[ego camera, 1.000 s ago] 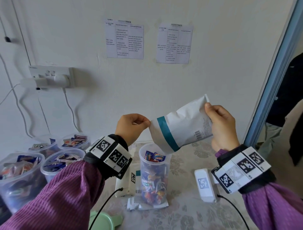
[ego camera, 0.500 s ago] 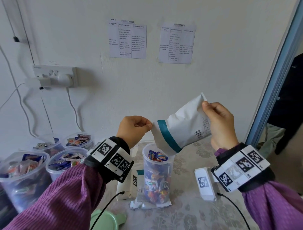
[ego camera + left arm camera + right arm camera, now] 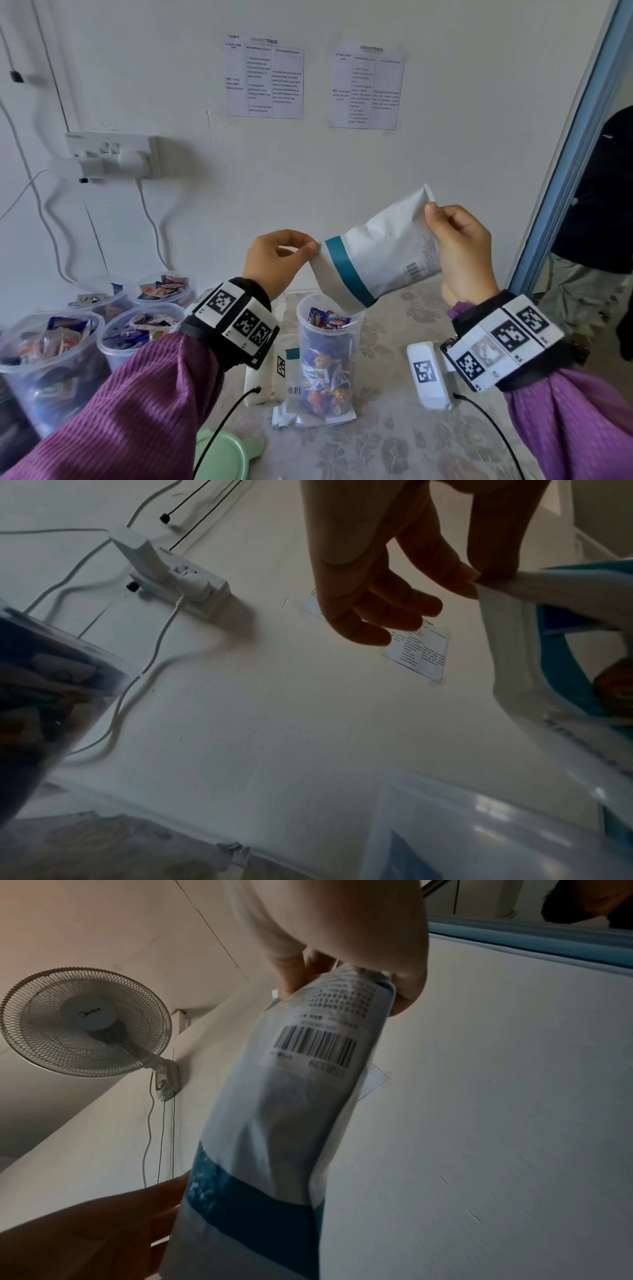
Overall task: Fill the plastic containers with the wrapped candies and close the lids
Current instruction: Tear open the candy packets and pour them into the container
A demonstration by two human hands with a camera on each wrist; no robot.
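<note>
A white candy bag point(image 3: 380, 250) with a teal band hangs tilted, mouth down, over a tall clear plastic container point(image 3: 327, 356) nearly full of wrapped candies point(image 3: 329, 318). My left hand point(image 3: 279, 255) pinches the bag's open lower edge between thumb and forefinger, as the left wrist view shows at the bag point(image 3: 514, 593). My right hand point(image 3: 459, 246) grips the bag's upper sealed end; the right wrist view shows the barcoded bag point(image 3: 308, 1069) under that hand point(image 3: 359, 961). The bag's mouth sits just above the container's rim.
Several filled open containers point(image 3: 51, 359) stand at the left along the wall. A pale green lid point(image 3: 222, 455) lies near the table's front edge. Flat white packets point(image 3: 291, 390) lie under and beside the tall container. A person point(image 3: 589, 257) stands in the doorway at right.
The bag and both hands have held nearly the same pose; the bag's upper end rose slightly and the view shifted a little.
</note>
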